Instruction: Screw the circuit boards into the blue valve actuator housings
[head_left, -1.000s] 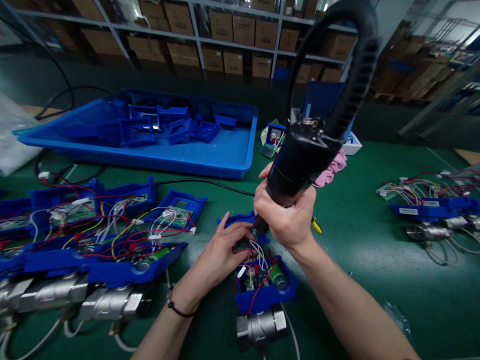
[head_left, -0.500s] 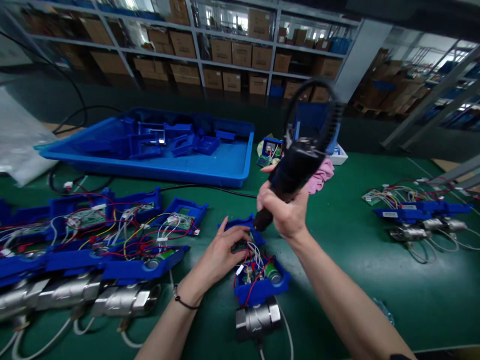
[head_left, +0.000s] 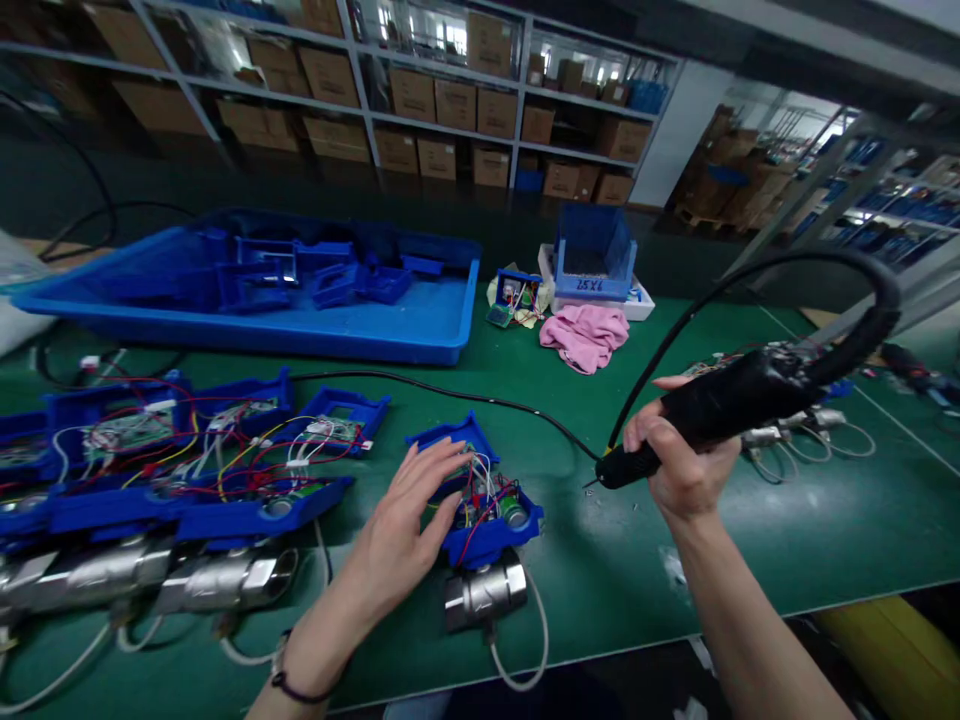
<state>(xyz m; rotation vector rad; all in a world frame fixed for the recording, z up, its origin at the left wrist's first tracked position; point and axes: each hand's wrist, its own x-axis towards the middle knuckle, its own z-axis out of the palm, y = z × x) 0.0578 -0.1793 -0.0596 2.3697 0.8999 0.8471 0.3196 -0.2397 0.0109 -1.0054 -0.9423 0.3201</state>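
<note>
My right hand [head_left: 679, 455] grips a black electric screwdriver [head_left: 739, 405] held almost level, its tip pointing left, well right of the blue housing. A black cable arcs from its rear end. My left hand [head_left: 405, 525] lies with fingers stretched flat on the left side of a small blue open housing [head_left: 491, 515] that shows wires, a circuit board and a green part. A silver metal valve body [head_left: 484, 592] sits under the housing at the table's near edge.
Several similar blue wired units with metal valves [head_left: 172, 490] crowd the left of the green table [head_left: 637, 570]. A big blue tray [head_left: 420, 335] of blue parts stands behind, beside a pink cloth [head_left: 585, 335] and a blue bin [head_left: 594, 255]. More units lie at the right [head_left: 795, 430]. Shelves of cartons behind.
My right hand has swung the screwdriver away from the housing, out to the right and down to nearly level. My left hand's fingers have spread flat. The view has shifted rightwards.
</note>
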